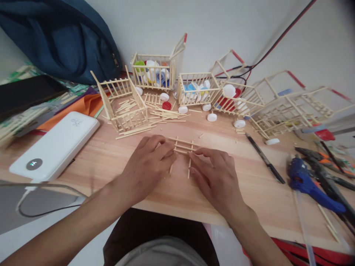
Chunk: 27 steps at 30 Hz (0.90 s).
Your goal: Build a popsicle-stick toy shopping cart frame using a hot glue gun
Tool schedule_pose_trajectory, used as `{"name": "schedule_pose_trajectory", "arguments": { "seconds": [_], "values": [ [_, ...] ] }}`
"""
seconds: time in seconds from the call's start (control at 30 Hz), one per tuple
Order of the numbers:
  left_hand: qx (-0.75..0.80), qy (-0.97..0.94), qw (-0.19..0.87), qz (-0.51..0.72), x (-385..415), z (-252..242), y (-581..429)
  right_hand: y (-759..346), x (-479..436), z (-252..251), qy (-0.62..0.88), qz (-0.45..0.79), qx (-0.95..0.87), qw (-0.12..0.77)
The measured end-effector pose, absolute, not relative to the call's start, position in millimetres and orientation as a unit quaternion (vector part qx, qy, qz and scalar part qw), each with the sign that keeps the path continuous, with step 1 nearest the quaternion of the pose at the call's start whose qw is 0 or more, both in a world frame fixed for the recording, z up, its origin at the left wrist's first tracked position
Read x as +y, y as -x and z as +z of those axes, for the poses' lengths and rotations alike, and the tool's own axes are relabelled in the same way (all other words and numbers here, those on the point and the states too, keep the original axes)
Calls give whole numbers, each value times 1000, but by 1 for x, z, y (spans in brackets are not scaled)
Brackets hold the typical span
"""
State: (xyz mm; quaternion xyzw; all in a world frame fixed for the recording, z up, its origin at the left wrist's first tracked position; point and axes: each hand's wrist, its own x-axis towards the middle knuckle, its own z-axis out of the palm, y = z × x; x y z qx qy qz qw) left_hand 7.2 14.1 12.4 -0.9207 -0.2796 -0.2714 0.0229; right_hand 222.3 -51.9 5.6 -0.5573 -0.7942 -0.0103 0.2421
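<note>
A small ladder-like frame of thin wooden sticks (183, 140) lies on the table in front of me, with two long sticks and several crosspieces. My left hand (151, 164) rests over its left side, fingers curled together at the left end of the lowest crosspiece. At that crosspiece's other end, my right hand (217, 173) has its fingertips pressed on the joint with the right long stick. The fingers partly cover both joints. Just beyond my left hand stands a half-built stick cart (119, 103) amid loose wooden sticks (169, 114).
Finished stick carts (154, 72) with bottle-cap wheels line the wall. A white power bank (55, 144) with a cable lies left, near a blue bag (74, 40). A pen (264, 159), a blue glue gun (307, 181) and pliers (313, 155) lie right.
</note>
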Motion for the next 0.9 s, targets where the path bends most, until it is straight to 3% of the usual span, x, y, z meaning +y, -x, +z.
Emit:
{"name": "schedule_pose_trajectory", "arguments": {
  "seconds": [0.47,0.9],
  "values": [
    [-288,929,35,-230,14,14,-9,-220,-51,8,562,-11,-793,234],
    [-276,921,60,-267,15,11,-9,-219,-53,10,563,-31,-793,228]
  ]
}}
